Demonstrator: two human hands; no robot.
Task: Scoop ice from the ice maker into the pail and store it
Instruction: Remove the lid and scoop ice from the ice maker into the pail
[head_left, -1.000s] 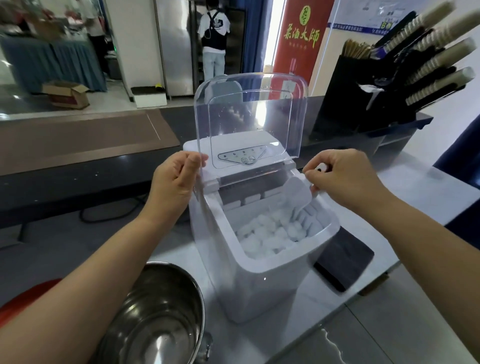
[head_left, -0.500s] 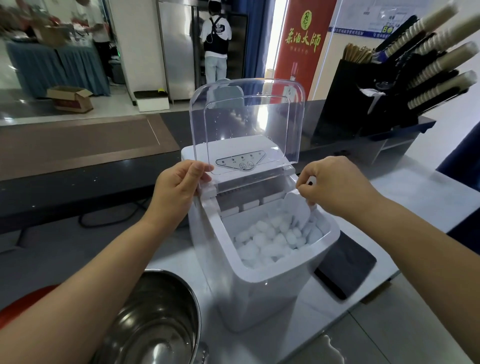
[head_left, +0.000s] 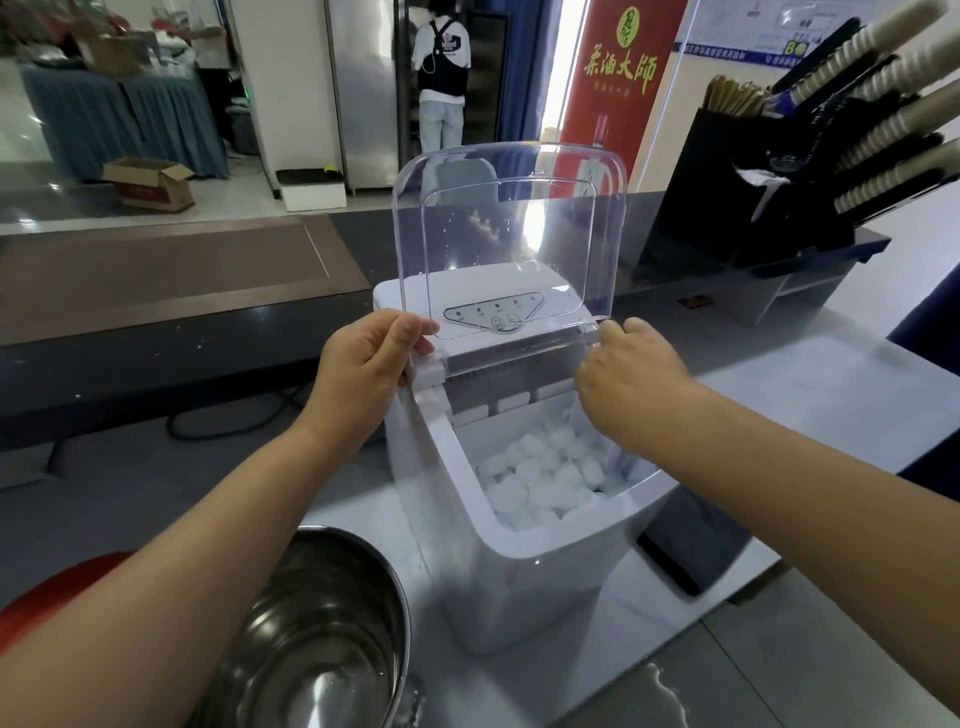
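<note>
Between the two hands stands the white ice maker (head_left: 519, 582) on the grey tabletop (head_left: 779, 649), its clear lid (head_left: 509, 234) swung up and standing nearly upright. The left hand (head_left: 371, 358) grips the lower left corner of the lid, thumb on the near face and fingers curled round the edge by the hinge. The right hand (head_left: 628, 379) is at the lid's lower right corner with its fingers curled and turned away from the camera; the thumb tip lies against the lid's edge, but I cannot tell whether the hand pinches the lid or holds something else.

Below and between the hands the open bin holds a heap of white ice (head_left: 540, 478). Behind the lid, the control panel (head_left: 493, 314) shows through the plastic. Under the left forearm, near the ice maker's left side, sits the steel pail (head_left: 322, 649), with a little water glinting at its bottom. Under the right forearm a dark mat (head_left: 691, 551) lies just beside the machine. Beyond the right hand a black rack (head_left: 727, 197) holds stacks of paper cups (head_left: 893, 119).
</note>
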